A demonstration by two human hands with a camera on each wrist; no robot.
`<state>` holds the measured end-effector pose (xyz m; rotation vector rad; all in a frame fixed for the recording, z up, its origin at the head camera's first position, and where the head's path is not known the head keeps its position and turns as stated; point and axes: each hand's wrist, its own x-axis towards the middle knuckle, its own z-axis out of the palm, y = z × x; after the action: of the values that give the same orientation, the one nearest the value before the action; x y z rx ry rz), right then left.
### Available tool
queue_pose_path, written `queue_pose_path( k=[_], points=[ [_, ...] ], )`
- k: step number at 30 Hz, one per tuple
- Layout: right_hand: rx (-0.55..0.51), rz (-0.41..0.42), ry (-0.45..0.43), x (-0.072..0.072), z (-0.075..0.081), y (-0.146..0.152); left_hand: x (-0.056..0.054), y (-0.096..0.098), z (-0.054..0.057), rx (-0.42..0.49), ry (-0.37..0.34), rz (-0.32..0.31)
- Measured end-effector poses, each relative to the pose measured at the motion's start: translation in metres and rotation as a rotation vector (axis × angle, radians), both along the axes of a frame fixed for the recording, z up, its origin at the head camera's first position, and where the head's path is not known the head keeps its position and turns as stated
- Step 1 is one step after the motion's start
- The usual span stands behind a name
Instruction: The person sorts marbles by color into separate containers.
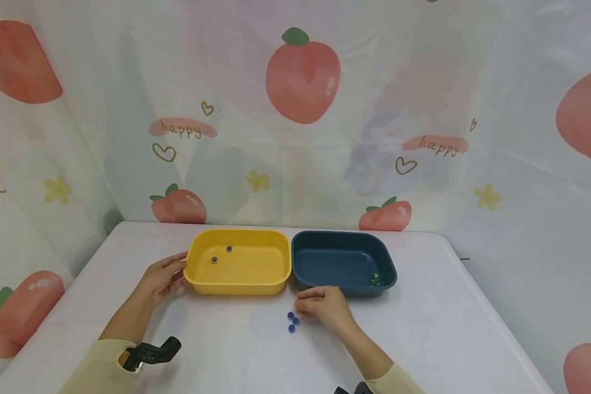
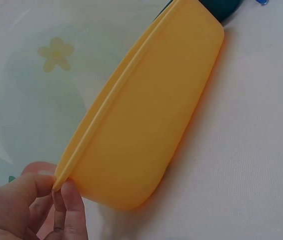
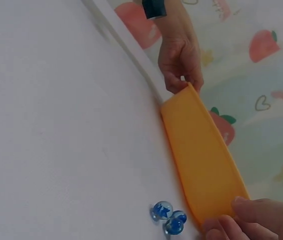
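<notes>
My left hand (image 1: 162,278) pinches the rim of a yellow plastic bin (image 1: 236,289) at its left end; thumb and fingers show on the lip in the left wrist view. Two blue marbles (image 1: 214,260) lie inside that bin. On the table in front are three more clear-and-blue marbles (image 3: 174,226), close together. My right hand (image 1: 327,309) is just to their right, low over the table, thumb and fingers (image 3: 226,227) bent with a gap between them and no marble showing there. Behind it stands a dark blue bin (image 1: 345,235) with small green marbles (image 1: 375,279) in its near right corner.
Both bins stand side by side near the back edge of the white table (image 1: 216,350). A fruit-patterned curtain (image 1: 295,164) hangs behind and at the sides. A black strap mount (image 1: 150,353) sits on the left wrist.
</notes>
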<state>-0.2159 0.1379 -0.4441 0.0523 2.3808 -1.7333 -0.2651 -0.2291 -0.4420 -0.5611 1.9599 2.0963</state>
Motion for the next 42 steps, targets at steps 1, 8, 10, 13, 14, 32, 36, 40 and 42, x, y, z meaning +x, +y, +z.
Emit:
queue_pose_path(
  k=[1,8,10,13,14,32,36,40,42],
  points=[
    [-0.001,0.0,-0.001,0.0,-0.002,0.001,0.0,0.0,0.0,-0.001,0.0,-0.002],
    [-0.039,0.007,-0.015,0.003,-0.012,0.007,0.0,0.0,0.0,0.006,0.013,-0.007],
    [-0.04,0.013,-0.015,0.004,-0.014,0.008,0.0,0.0,0.0,0.012,0.015,-0.005],
    [-0.032,0.019,-0.017,0.004,-0.017,0.008,-0.001,0.0,0.0,0.017,0.016,0.0],
    [-0.025,0.021,-0.017,0.004,-0.018,0.008,-0.001,0.0,0.0,0.021,0.018,0.0],
    [0.114,0.089,0.019,0.005,-0.026,0.007,-0.002,0.0,-0.003,-0.002,0.001,-0.002],
    [0.111,0.099,0.03,0.005,-0.027,0.007,-0.002,0.0,-0.003,0.0,-0.004,-0.002],
    [0.107,0.1,0.039,0.005,-0.029,0.006,-0.001,0.0,-0.001,0.017,-0.002,0.001],
    [0.101,0.1,0.042,0.005,-0.03,0.006,0.0,0.0,-0.001,0.021,-0.002,0.004]
  ],
)
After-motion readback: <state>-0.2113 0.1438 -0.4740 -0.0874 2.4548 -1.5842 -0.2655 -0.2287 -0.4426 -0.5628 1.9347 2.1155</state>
